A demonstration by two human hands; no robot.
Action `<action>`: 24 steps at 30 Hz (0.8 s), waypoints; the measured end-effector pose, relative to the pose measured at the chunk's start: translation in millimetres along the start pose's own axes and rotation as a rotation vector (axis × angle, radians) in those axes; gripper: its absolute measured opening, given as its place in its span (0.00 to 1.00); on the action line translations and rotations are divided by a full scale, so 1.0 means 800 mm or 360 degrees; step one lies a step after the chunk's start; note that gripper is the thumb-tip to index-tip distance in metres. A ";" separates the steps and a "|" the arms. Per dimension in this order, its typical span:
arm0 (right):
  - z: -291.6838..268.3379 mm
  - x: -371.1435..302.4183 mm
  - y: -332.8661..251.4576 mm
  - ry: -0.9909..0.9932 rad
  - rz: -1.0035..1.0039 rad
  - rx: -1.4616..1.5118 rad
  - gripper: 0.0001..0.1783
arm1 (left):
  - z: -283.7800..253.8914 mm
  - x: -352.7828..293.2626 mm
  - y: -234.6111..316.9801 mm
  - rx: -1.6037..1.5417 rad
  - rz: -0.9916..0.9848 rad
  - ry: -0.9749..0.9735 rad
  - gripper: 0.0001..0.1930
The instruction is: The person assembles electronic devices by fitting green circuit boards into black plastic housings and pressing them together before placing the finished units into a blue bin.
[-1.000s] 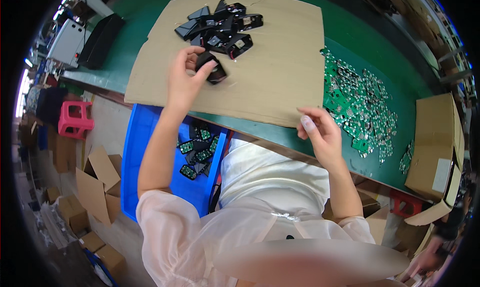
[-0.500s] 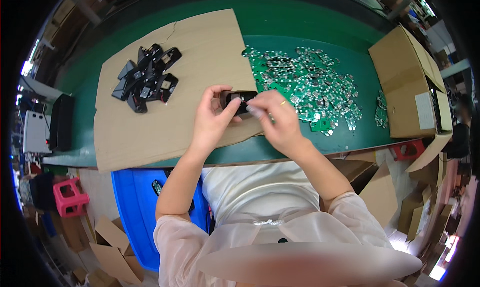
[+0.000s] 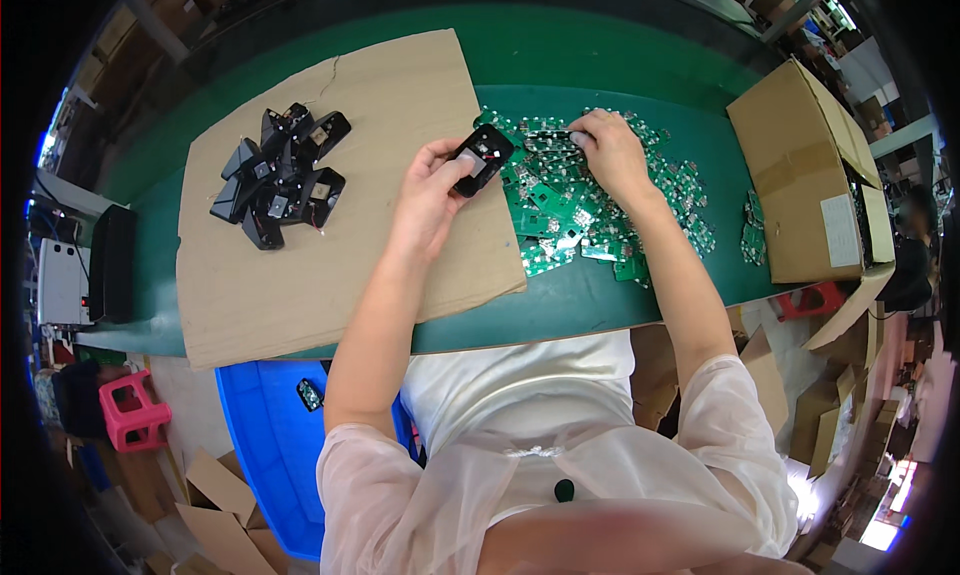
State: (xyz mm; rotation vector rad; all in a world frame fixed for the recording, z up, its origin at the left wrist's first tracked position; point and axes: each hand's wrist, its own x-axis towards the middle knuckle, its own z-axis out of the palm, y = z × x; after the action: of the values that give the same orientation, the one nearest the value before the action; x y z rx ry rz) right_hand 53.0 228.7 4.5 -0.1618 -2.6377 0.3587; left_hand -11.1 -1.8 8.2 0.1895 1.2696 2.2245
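My left hand (image 3: 432,190) is closed round a black plastic housing (image 3: 492,153), its open inner side facing up with small parts showing, and the thumb pressing into it. It is held over the right edge of the cardboard sheet (image 3: 390,105). My right hand (image 3: 612,153) reaches into the pile of green circuit boards (image 3: 560,200); its fingertips pinch together at a board (image 3: 550,137) near the far side of the pile. A heap of similar black housings (image 3: 285,170), some with thin wires, lies on the left part of the cardboard.
On the right end of the green table (image 3: 470,327) stands an open cardboard box (image 3: 795,175) with a few boards beside it. Below the front edge is a blue bin (image 3: 265,445) holding a small board. A pink stool (image 3: 135,415) stands on the floor at left.
My right hand has left the black housing and moved right and away from me to the circuit boards. My left hand keeps the housing, now tilted and more exposed.
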 end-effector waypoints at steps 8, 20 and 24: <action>-0.035 -0.027 -0.053 -0.0004 0.0686 0.1651 0.11 | 0.012 -0.013 0.009 0.0182 -0.0193 0.0029 0.11; -0.049 -0.053 -0.138 0.0095 0.0540 0.2035 0.11 | 0.018 -0.014 0.002 0.0210 0.0001 0.0032 0.09; -0.046 -0.051 -0.146 0.0078 0.0682 0.2114 0.11 | 0.018 -0.014 0.000 0.0252 0.0207 0.0037 0.09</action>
State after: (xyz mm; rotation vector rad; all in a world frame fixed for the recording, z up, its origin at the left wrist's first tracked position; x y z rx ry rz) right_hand 100.2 118.0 50.3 -0.2612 -1.7761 2.0357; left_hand 4.1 2.8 17.4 0.3159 1.4853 2.2393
